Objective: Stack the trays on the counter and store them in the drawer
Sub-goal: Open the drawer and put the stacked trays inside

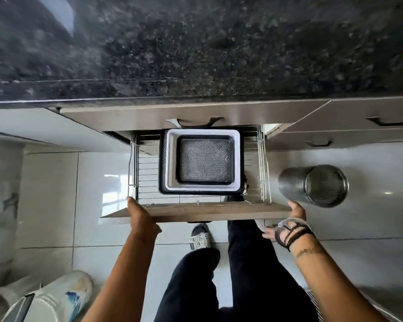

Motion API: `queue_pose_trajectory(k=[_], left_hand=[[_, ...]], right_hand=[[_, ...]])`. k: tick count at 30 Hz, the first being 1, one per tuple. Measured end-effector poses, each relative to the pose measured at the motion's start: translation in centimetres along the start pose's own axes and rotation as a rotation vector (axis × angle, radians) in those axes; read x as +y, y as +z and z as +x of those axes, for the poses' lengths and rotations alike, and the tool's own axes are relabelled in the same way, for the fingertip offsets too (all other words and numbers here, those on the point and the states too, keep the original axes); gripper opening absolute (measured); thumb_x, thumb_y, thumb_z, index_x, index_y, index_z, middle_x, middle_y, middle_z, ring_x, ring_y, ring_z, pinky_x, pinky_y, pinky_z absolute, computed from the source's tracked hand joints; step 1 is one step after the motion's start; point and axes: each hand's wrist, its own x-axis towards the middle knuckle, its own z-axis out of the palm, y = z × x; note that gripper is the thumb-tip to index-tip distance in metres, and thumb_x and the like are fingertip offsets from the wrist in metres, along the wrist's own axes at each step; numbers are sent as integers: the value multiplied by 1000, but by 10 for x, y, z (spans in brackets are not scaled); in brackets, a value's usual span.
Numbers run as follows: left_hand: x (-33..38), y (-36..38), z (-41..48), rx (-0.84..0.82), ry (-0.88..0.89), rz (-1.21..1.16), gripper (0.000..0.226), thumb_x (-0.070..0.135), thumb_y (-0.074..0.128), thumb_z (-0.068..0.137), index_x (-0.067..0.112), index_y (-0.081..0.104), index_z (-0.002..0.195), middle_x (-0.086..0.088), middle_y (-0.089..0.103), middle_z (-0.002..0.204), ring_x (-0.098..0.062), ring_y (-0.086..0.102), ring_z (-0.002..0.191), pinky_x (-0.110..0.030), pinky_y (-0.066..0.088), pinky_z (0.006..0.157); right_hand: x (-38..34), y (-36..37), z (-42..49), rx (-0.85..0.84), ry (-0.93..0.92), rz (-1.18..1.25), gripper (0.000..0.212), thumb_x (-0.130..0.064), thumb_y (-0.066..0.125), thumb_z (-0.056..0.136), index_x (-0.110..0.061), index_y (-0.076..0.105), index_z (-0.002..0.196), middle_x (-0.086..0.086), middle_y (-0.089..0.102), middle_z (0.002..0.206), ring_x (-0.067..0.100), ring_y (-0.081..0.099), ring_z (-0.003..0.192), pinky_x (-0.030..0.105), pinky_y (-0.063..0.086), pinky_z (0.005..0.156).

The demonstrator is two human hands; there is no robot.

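A stack of nested trays lies in the open drawer's wire basket: a small black tray with a patterned floor sits inside a white tray, which rests on a larger black tray. My left hand grips the left part of the drawer's wooden front panel. My right hand presses against the panel's right end, fingers apart, wrist wearing bangles and threads. The dark granite counter above is bare in view.
A steel cylindrical bin stands on the white tiled floor right of the drawer. A white container lies at the bottom left. My legs and one shoe are below the drawer front. Closed drawers with black handles sit at right.
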Motion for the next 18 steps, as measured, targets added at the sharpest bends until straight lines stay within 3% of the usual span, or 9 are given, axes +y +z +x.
queue_pose_trajectory(k=[2,5,7,9,11,15,18], left_hand=[[4,9,-5,-188,-28,-124,86,84,41,72,31,45,140,1,55,139,-27,58,114,-41,50,84],[21,15,-3,-331,-32,-200,91,84,49,67,28,47,139,2,60,123,-21,59,100,-31,47,73],[35,26,1,-403,-34,-231,97,85,48,66,24,44,142,-5,56,134,-26,56,117,-40,48,89],[55,46,-2,-433,1,-221,105,85,44,68,20,33,150,-14,40,153,-33,38,140,-52,28,115],[72,69,-7,-446,-5,-321,112,84,47,67,16,21,153,-19,30,158,-38,28,145,-55,19,119],[103,103,-18,-648,-37,-580,109,83,53,64,14,36,146,-18,44,148,-41,45,131,-56,34,111],[127,125,-17,-704,21,-549,114,84,45,68,12,22,153,-19,28,159,-39,26,146,-57,16,121]], right_hand=[[-4,12,-1,-170,88,174,91,-62,43,83,-16,8,154,14,13,163,42,16,147,66,8,115],[-20,34,-5,-187,-2,257,87,-64,45,79,-29,15,152,9,8,164,41,11,148,74,9,111],[-33,47,-13,-197,-17,255,96,-67,49,76,-25,10,153,18,6,163,49,18,144,71,16,111],[-54,63,-17,-234,-31,258,101,-71,48,76,-21,8,154,22,7,162,52,24,141,67,19,113],[-76,85,-19,-277,-51,276,105,-77,45,75,-21,5,154,21,6,162,52,26,140,64,19,114],[-116,122,-21,-450,-38,344,121,-86,36,70,-10,-8,153,21,-1,162,46,11,147,60,7,118],[-143,138,-19,-560,-75,410,118,-90,26,68,-16,-7,154,12,-2,164,38,5,150,60,1,118]])
